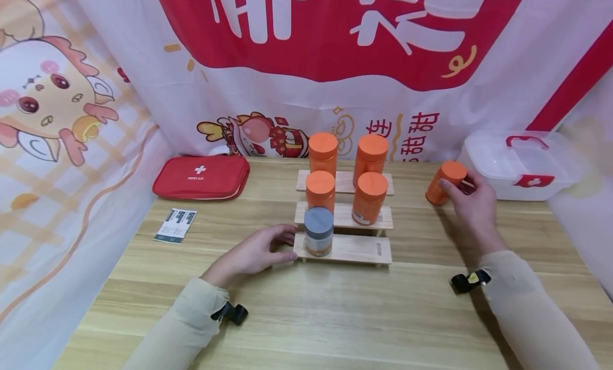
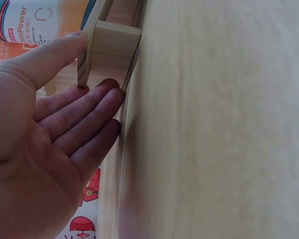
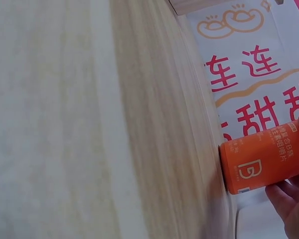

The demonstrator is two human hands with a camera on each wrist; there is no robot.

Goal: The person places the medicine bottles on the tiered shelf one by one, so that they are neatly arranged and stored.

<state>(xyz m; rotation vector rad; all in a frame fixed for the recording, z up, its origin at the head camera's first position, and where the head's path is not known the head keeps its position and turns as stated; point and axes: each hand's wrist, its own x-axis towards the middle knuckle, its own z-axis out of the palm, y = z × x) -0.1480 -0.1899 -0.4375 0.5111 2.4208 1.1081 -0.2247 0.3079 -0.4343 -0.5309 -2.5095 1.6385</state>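
Observation:
My right hand (image 1: 479, 205) grips an orange bottle (image 1: 441, 185) with an orange lid at the right rear of the table. In the right wrist view this bottle (image 3: 266, 157) shows printed lettering and a large B; part of the hand is cut off at the frame edge. My left hand (image 1: 263, 248) holds the left end of the lowest tier of a stepped wooden stand (image 1: 356, 248), thumb and forefinger at its edges. A grey-lidded jar (image 1: 319, 232) stands on that tier. Orange bottles stand on the middle tier (image 1: 369, 199) and top tier (image 1: 371, 154).
A red first-aid pouch (image 1: 201, 177) lies at the left rear, with a printed card (image 1: 175, 225) in front of it. Behind my right hand stands a clear-lidded white box (image 1: 522, 165) with a red handle. A printed cloth (image 1: 287, 88) hangs along the table's back edge.

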